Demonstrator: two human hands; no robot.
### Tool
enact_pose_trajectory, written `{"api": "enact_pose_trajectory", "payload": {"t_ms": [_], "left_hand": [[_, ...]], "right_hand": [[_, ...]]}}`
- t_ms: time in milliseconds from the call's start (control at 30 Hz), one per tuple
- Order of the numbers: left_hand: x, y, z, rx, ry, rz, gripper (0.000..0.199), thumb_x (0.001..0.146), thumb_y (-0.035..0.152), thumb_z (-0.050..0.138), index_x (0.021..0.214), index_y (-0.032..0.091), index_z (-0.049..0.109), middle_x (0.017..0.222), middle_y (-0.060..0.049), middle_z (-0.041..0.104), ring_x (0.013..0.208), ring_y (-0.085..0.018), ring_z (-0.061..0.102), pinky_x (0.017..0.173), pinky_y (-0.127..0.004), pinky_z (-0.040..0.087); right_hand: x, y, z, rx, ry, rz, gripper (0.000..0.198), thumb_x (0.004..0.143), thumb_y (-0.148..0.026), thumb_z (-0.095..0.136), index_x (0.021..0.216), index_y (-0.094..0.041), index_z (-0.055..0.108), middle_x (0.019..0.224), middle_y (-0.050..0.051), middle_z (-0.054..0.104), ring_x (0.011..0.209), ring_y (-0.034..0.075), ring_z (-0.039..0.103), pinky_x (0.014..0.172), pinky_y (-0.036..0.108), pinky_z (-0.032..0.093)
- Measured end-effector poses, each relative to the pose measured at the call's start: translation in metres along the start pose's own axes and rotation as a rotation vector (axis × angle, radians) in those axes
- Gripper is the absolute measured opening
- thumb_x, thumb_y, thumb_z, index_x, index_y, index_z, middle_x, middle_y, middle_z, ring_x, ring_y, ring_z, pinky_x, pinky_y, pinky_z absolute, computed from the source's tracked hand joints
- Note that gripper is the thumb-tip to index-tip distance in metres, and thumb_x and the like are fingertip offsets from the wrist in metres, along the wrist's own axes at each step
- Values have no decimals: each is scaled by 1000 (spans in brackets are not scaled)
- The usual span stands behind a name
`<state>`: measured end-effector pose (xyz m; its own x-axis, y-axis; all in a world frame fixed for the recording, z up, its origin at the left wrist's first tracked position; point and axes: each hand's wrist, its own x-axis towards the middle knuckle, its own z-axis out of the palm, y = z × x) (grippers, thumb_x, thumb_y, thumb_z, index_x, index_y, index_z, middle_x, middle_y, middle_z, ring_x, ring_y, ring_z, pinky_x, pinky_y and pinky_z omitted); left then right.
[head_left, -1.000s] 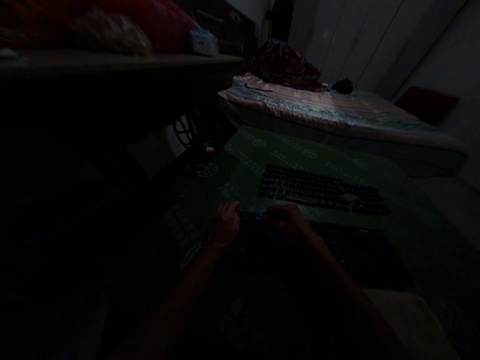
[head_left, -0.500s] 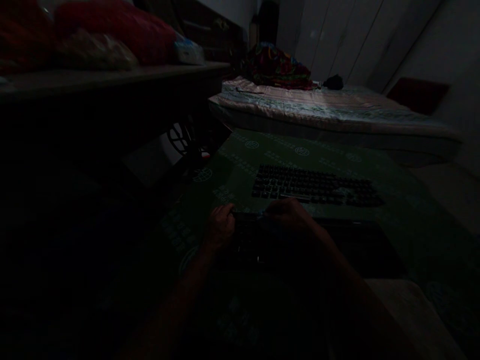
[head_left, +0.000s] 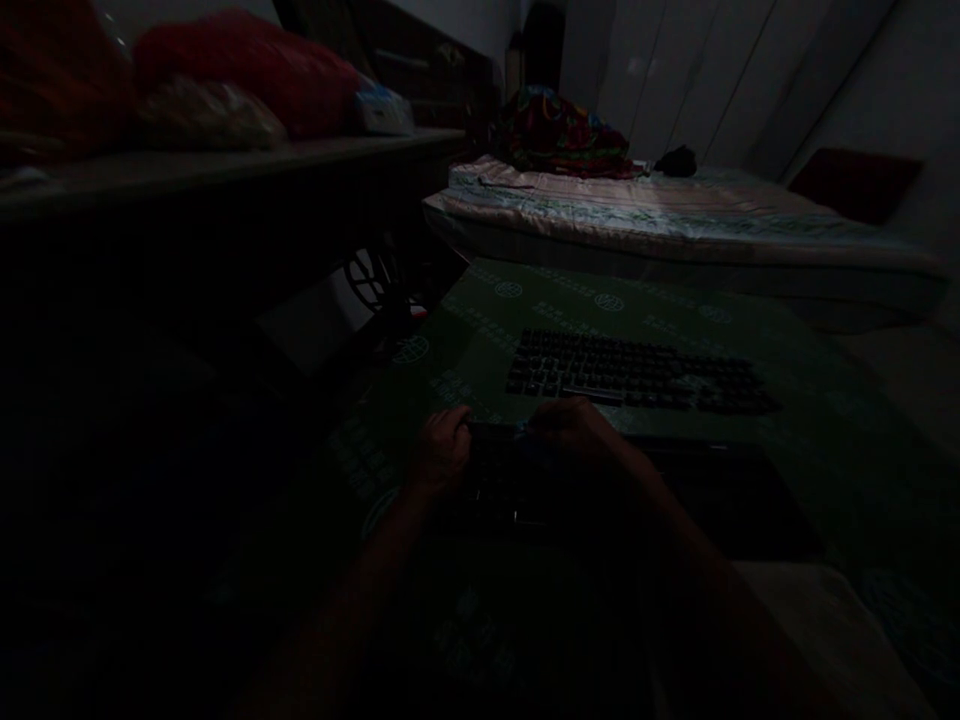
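In very dim light, a dark keyboard base (head_left: 727, 490) lies flat on a green printed board (head_left: 480, 330). My left hand (head_left: 442, 450) is curled round the base's far left corner, thumb side at its back edge. My right hand (head_left: 566, 425) is closed in a pinch over the base's back edge, just right of the left hand. A small bluish thing (head_left: 523, 428) shows at its fingertips, too dark to name. Behind both hands, many loose black keycaps (head_left: 637, 370) lie in rows in the layout of a keyboard. The right forearm hides the middle of the base.
A light cloth or pad (head_left: 817, 620) lies in front of the base at lower right. Beyond the board is a bed (head_left: 675, 215) with a bundled colourful blanket (head_left: 562, 135). On the left, a wooden shelf (head_left: 315, 155) holds red bags (head_left: 247, 70) and a tissue pack (head_left: 385, 108).
The whole view has shifted slightly, so the room and keycaps sit a little further right. Both hands keep nearly the same place and grip on the keyboard base.
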<state>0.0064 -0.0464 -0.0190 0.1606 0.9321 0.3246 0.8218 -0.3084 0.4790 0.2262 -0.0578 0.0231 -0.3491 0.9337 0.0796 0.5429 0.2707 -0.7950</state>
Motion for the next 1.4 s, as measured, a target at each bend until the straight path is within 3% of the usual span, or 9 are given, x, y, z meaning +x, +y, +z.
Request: {"api": "enact_pose_trajectory", "payload": {"t_ms": [267,400,633,833,933,1067,1400], "left_hand": [[-1,5,-3,-25,-23,-20,34,82,22,35,101,12,61,102,-11,66,97,-22,58,88,-37,47],[-1,4,-1,-38,-14,-15,30,80,20,37,98,15,62,96,-8,67,93,-21,59,86,-34,47],[-2,3,0,-73,-9,5,28,82,20,39,99,17,61,96,-6,67,92,-19,59,86,-33,47],[-2,1,1,-79,-4,-5,28,81,19,40,99,16,62,98,-6,67,94,-19,59,87,-33,47],[-4,0,2,-88,4,0,27,82,20,40,99,16,62,97,-7,67,93,-19,60,86,-33,47],[-5,0,2,-100,16,13,27,82,20,41,99,17,61,96,-5,67,92,-19,60,85,-32,48],[-5,2,1,-79,1,7,25,82,20,41,97,18,61,95,-5,67,92,-20,60,85,-33,48]], "right_hand": [[-1,12,-5,64,5,46,15,72,-22,57,70,-14,69,67,1,66,61,14,60,56,22,43],[0,11,1,75,-32,1,17,73,-24,56,68,-13,68,65,1,64,61,13,58,57,22,41],[-6,3,-13,150,-33,156,16,70,-26,58,64,-13,65,61,1,59,55,11,51,51,22,37],[-4,5,-4,161,-19,93,18,72,-29,57,68,-13,66,65,2,60,61,12,53,55,23,38],[-5,8,-5,166,-55,124,19,72,-29,57,66,-13,65,60,0,57,55,10,49,51,22,36],[-8,9,-10,208,-4,164,20,70,-31,60,65,-13,66,60,0,59,54,11,50,51,22,37],[-2,15,18,125,28,-12,22,77,-30,54,68,-15,67,64,2,64,59,14,56,55,23,41]]}}
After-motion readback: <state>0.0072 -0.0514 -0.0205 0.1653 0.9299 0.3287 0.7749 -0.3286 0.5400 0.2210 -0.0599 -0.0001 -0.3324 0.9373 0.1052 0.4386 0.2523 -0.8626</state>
